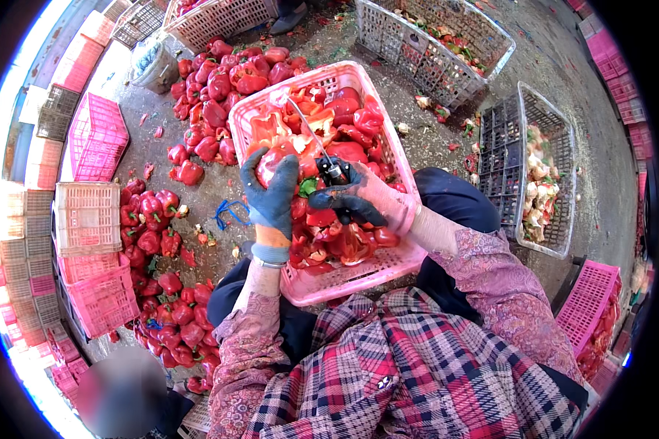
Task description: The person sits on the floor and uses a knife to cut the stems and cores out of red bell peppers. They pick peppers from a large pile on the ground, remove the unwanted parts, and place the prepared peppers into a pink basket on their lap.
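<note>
My left hand [272,189], in a dark-coated work glove, holds a red bell pepper [269,164] over the left side of a pink plastic crate [357,285]. To its right, my right hand [357,197], gloved in pink with black fingers, grips a knife [309,129] by its dark handle; the thin blade points up and to the left, over the crate. Cut red peppers [351,241] fill much of the crate, which sits at my knees. A green pepper stem [307,187] shows between my hands.
Whole red peppers [214,88] lie in heaps on the floor ahead and to the left. A grey crate [417,55] with scraps and another with pepper cores [538,192] stand at the right. Pink crates [99,296] line the left. A person [123,392] is at the lower left.
</note>
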`<state>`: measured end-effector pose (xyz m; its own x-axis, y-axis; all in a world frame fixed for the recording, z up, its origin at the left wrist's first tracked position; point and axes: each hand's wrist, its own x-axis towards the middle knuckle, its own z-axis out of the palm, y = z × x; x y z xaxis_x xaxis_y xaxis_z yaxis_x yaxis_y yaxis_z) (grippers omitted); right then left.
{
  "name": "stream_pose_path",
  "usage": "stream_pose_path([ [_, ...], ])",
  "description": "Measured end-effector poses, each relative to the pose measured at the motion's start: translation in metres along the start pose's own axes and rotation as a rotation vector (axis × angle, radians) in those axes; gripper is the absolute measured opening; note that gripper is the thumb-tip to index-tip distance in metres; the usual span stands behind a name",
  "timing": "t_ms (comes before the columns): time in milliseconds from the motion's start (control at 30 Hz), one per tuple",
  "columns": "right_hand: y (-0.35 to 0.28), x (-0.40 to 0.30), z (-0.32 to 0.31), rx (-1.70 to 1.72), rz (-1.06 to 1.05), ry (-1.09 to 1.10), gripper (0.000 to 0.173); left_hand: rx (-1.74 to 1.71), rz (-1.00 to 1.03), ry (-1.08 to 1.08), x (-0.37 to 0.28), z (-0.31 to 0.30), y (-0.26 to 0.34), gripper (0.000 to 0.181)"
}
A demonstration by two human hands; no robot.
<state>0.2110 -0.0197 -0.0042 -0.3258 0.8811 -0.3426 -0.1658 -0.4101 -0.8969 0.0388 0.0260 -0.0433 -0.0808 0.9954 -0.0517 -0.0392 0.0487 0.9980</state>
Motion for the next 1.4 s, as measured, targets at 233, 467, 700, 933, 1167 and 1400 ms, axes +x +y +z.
stream_pose_path([
  [233, 0.015, 0.004, -0.001, 0.090, 0.002, -0.039, 0.034, 0.323, 0.263, -0.079, -0.008, 0.005, 0.006, 0.052],
  [467, 0.010, 0.004, 0.000, 0.061, -0.054, 0.002, 0.039, -0.307, -0.167, -0.292, 0.004, -0.011, 0.011, 0.048],
  [700, 0.022, 0.009, 0.001, -0.027, -0.087, 0.020, 0.042, -0.172, -0.115, -0.139, -0.001, -0.006, 0.003, 0.039],
  [933, 0.018, 0.009, 0.005, -0.002, -0.071, 0.044, 0.034, 0.150, 0.163, 0.034, -0.008, 0.009, 0.023, 0.036],
  [1167, 0.049, 0.022, -0.003, -0.462, -0.398, 0.023, 0.015, 0.314, 0.373, 0.080, -0.009, 0.014, 0.027, 0.038],
  [1400, 0.042, 0.017, 0.004, -0.162, -0.161, 0.039, 0.011, 0.396, 0.613, 0.058, -0.008, 0.017, 0.032, 0.044],
])
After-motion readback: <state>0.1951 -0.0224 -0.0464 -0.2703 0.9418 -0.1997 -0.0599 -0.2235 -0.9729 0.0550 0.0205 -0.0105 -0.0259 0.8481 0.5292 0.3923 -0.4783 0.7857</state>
